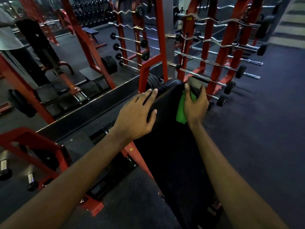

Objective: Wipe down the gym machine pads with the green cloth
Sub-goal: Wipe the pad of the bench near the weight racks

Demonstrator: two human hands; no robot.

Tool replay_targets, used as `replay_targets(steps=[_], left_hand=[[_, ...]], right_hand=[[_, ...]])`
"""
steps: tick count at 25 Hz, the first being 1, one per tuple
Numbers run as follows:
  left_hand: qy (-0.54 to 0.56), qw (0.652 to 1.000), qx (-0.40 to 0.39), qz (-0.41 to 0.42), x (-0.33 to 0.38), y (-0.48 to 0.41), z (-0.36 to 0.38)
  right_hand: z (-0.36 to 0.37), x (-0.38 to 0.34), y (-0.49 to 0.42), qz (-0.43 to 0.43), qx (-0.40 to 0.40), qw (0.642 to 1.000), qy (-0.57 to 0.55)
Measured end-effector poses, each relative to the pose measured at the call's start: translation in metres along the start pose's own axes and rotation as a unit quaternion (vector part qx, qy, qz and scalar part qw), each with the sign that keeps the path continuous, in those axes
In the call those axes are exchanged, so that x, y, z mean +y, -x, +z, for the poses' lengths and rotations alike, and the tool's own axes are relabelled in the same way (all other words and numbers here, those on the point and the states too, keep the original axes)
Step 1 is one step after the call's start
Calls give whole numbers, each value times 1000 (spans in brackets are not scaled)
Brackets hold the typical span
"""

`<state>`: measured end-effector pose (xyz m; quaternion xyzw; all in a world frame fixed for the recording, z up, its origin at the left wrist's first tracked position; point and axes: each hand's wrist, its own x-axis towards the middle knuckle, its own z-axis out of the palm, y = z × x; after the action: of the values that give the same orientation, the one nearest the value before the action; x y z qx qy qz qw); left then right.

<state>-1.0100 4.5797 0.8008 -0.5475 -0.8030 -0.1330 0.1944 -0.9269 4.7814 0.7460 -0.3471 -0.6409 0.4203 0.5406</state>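
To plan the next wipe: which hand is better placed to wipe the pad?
Right. The right hand holds the green cloth at the pad; the left hand rests bare on its left edge.

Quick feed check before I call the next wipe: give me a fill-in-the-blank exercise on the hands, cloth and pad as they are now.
1. The green cloth is gripped by the ____ hand.
2. The left hand rests, fingers straight, on the pad, whose cover is ____ in colour.
3. Beyond the pad, the barbell rack has a frame painted ____.

Missing words: right; black; red.
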Motion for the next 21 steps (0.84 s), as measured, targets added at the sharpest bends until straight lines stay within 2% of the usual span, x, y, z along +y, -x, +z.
replay_targets(steps=[2,8,12,18,21], left_hand=[[0,1000,4,-1,0,1,0],[-1,1000,11,1,0,0,1],[3,1000,17,1,0,1,1],[1,1000,10,-4,-1,0,1],[11,1000,-7,4,-3,1,-1]], right_hand=[[-13,17,12,4,-16,1000,-26],[-47,72,44,47,-21,999,14],[-39,66,34,98,-2,995,25],[-12,11,-3,-25,-37,999,-3],[0,-22,-27,-48,-63,996,-42]])
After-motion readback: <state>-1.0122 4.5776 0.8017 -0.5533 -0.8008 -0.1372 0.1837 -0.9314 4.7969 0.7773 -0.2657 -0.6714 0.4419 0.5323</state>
